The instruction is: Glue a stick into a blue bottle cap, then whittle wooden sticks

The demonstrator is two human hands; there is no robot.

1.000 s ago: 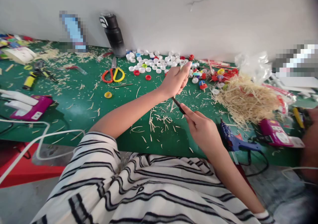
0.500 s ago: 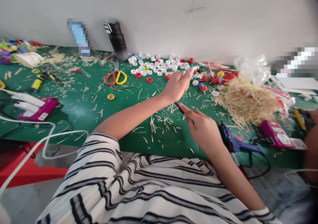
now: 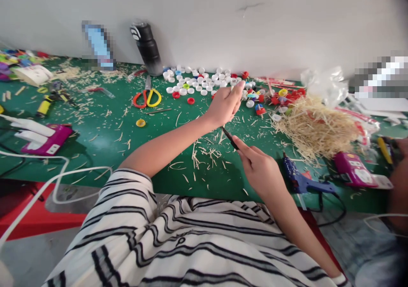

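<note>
Your left hand [image 3: 224,105] is curled closed around a thin pale stick [image 3: 222,136]; most of it is hidden by the hand, with one pale end by the thumb and the other below the wrist. Your left forearm slants in from the lower left, elbow bent outward, the fist pointing up and away from you. Your right hand [image 3: 257,168] grips a slim black tool [image 3: 228,136], index finger stretched along it, the other fingers folded under; whether it is a knife you cannot tell from here. Its tip reaches up just under your left wrist, beside the stick. Your right forearm rises from the lower right, and the hand sits lower and nearer your body than the left.

Beneath your hands, pale shavings [image 3: 208,154] litter the green table [image 3: 153,151]. Just beyond your left fist spread the bottle caps [image 3: 204,83], mostly white. To their left lie scissors [image 3: 147,96] with one orange and one yellow handle, and behind these a black bottle [image 3: 148,49] stands by the wall. To your right rests a blue glue gun [image 3: 302,181], with a heap of straw-coloured strips [image 3: 318,128] beyond it. Another person's arm [image 3: 398,189] shows at the right edge.
</note>
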